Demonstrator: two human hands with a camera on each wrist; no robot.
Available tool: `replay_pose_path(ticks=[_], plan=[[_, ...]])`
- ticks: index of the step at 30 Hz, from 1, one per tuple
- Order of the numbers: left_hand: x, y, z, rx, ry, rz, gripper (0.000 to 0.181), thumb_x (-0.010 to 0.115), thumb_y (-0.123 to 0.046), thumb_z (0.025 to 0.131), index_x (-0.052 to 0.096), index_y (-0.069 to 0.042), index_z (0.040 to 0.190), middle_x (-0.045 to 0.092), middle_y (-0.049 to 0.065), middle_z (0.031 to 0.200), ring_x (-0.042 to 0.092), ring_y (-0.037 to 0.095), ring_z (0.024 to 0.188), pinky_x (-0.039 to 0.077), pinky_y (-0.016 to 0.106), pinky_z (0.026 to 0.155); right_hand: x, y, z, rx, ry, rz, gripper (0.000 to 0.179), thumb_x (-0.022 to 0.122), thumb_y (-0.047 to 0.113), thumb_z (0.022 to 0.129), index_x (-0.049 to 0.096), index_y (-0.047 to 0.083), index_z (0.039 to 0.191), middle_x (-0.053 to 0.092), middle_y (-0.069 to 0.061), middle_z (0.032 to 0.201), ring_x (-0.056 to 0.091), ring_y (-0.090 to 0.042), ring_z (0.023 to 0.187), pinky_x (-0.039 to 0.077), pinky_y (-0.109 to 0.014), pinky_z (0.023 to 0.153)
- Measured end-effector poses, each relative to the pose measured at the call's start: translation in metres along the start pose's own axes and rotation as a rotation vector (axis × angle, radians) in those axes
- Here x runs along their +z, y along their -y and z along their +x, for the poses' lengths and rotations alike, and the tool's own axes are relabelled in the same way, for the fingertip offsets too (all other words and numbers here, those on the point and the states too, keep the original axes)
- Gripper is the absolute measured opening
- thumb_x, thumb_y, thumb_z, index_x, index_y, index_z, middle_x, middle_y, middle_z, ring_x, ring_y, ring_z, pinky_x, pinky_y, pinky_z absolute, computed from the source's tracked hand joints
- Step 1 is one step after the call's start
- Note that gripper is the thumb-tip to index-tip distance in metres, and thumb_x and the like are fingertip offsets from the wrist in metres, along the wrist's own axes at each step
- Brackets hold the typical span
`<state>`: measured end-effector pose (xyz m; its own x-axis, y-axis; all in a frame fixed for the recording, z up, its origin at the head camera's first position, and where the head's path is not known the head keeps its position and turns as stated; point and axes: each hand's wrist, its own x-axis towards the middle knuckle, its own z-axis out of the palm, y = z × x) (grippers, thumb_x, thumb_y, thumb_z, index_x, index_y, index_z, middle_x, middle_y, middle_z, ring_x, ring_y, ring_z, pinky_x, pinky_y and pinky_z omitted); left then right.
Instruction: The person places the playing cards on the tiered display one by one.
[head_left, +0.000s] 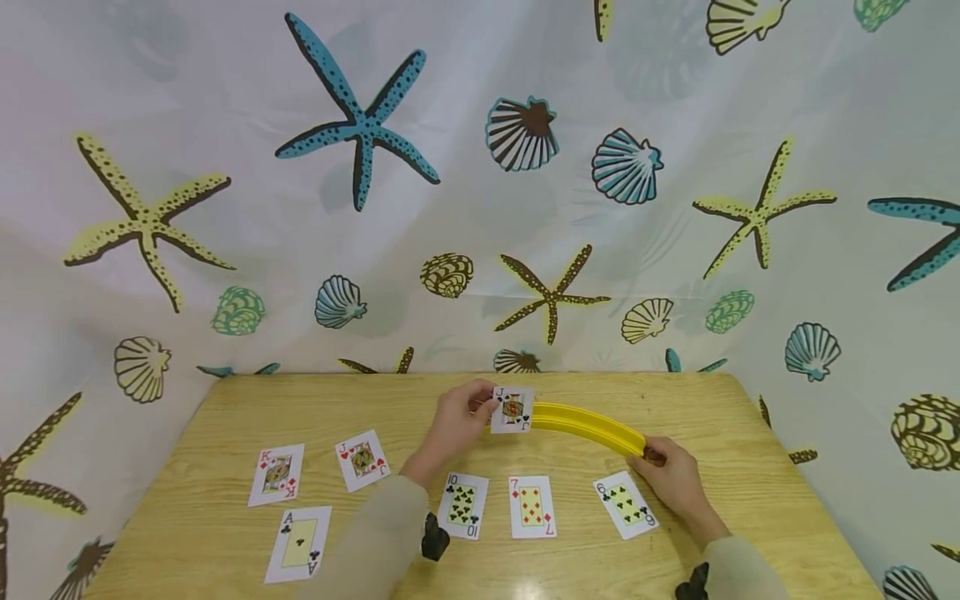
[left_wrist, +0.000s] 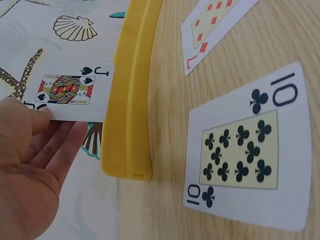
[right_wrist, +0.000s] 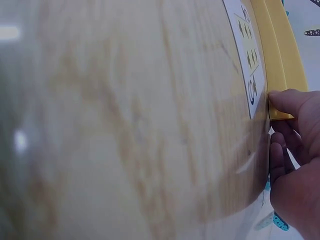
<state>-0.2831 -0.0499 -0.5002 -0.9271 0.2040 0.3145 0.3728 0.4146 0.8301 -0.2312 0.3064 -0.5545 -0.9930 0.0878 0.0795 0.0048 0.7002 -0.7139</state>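
Note:
My left hand (head_left: 456, 423) pinches the jack of spades (head_left: 513, 410) by its edge, thumb in front and fingers behind. The card stands upright, face toward me, at the left end of a curved yellow card holder (head_left: 581, 420). In the left wrist view, the jack (left_wrist: 67, 92) overlaps the grooved yellow holder (left_wrist: 135, 100). At the holder's other end, my right hand (head_left: 675, 477) grips the tip; the right wrist view shows the thumb (right_wrist: 287, 101) against its front. The six of clubs (head_left: 626, 505) lies face up just left of that hand.
Below the holder lie the ten of clubs (head_left: 462, 507) and seven of diamonds (head_left: 532, 507). On the left are the king of diamonds (head_left: 276, 475), jack of hearts (head_left: 363, 461) and ace of clubs (head_left: 298, 545). A patterned cloth (head_left: 465, 208) hangs behind the wooden table (head_left: 300, 404).

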Motion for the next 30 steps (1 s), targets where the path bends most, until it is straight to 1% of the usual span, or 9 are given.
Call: replay_pose_path(ticks=[4, 9, 10, 15, 18, 23, 30], plan=[[0.009, -0.008, 0.003, -0.005, 0.029, -0.017, 0.017, 0.067, -0.006, 0.103, 0.074, -0.004, 0.119, 0.075, 0.012, 0.106, 0.071, 0.024, 0.094, 0.062, 0.034, 0.078, 0.001, 0.000, 0.000, 0.003, -0.005, -0.009, 0.044, 0.078, 0.013, 0.096, 0.067, -0.004, 0.136, 0.071, -0.018, 0.118, 0.065, -0.022, 0.100, 0.053, -0.018, 0.080], [0.022, -0.014, 0.007, -0.004, 0.039, -0.005, 0.016, 0.067, -0.006, 0.103, 0.074, -0.005, 0.118, 0.076, 0.013, 0.107, 0.072, 0.027, 0.098, 0.062, 0.040, 0.083, 0.001, -0.002, -0.001, -0.005, -0.005, -0.015, 0.044, 0.078, 0.014, 0.096, 0.068, -0.003, 0.135, 0.072, -0.017, 0.117, 0.065, -0.021, 0.098, 0.053, -0.018, 0.080], [0.025, -0.014, 0.007, -0.012, 0.047, -0.012, 0.017, 0.067, -0.007, 0.103, 0.074, -0.005, 0.118, 0.076, 0.012, 0.107, 0.072, 0.027, 0.098, 0.062, 0.039, 0.083, 0.001, -0.003, -0.002, -0.004, -0.004, -0.013, 0.044, 0.078, 0.014, 0.097, 0.068, -0.003, 0.136, 0.072, -0.017, 0.118, 0.065, -0.021, 0.099, 0.053, -0.018, 0.080], [0.037, -0.018, 0.013, -0.003, 0.082, -0.025, 0.017, 0.065, -0.007, 0.104, 0.074, -0.005, 0.119, 0.076, 0.012, 0.108, 0.071, 0.025, 0.099, 0.061, 0.035, 0.082, 0.000, -0.004, -0.003, -0.003, -0.005, 0.001, 0.045, 0.078, 0.014, 0.096, 0.067, -0.004, 0.136, 0.072, -0.019, 0.120, 0.066, -0.023, 0.102, 0.054, -0.019, 0.081], [0.044, -0.023, 0.016, 0.017, 0.090, -0.034, 0.017, 0.065, -0.007, 0.105, 0.074, -0.004, 0.119, 0.076, 0.012, 0.108, 0.071, 0.024, 0.098, 0.061, 0.033, 0.082, 0.000, -0.003, -0.002, -0.008, -0.010, -0.004, 0.044, 0.078, 0.014, 0.097, 0.067, -0.004, 0.136, 0.072, -0.018, 0.119, 0.066, -0.023, 0.101, 0.054, -0.019, 0.081], [0.056, -0.032, 0.021, 0.020, 0.112, -0.046, 0.018, 0.062, -0.007, 0.106, 0.073, -0.005, 0.120, 0.076, 0.013, 0.110, 0.070, 0.023, 0.096, 0.059, 0.030, 0.080, 0.001, -0.002, 0.000, -0.018, -0.015, 0.000, 0.042, 0.078, 0.012, 0.096, 0.069, -0.003, 0.134, 0.072, -0.017, 0.116, 0.064, -0.020, 0.098, 0.053, -0.019, 0.080], [0.076, -0.041, 0.031, 0.033, 0.135, -0.066, 0.019, 0.061, -0.006, 0.106, 0.073, -0.003, 0.121, 0.076, 0.014, 0.113, 0.070, 0.024, 0.099, 0.059, 0.029, 0.083, 0.001, -0.003, 0.003, -0.010, -0.012, 0.005, 0.042, 0.078, 0.012, 0.096, 0.069, -0.004, 0.133, 0.072, -0.017, 0.115, 0.064, -0.019, 0.096, 0.052, -0.017, 0.078]])
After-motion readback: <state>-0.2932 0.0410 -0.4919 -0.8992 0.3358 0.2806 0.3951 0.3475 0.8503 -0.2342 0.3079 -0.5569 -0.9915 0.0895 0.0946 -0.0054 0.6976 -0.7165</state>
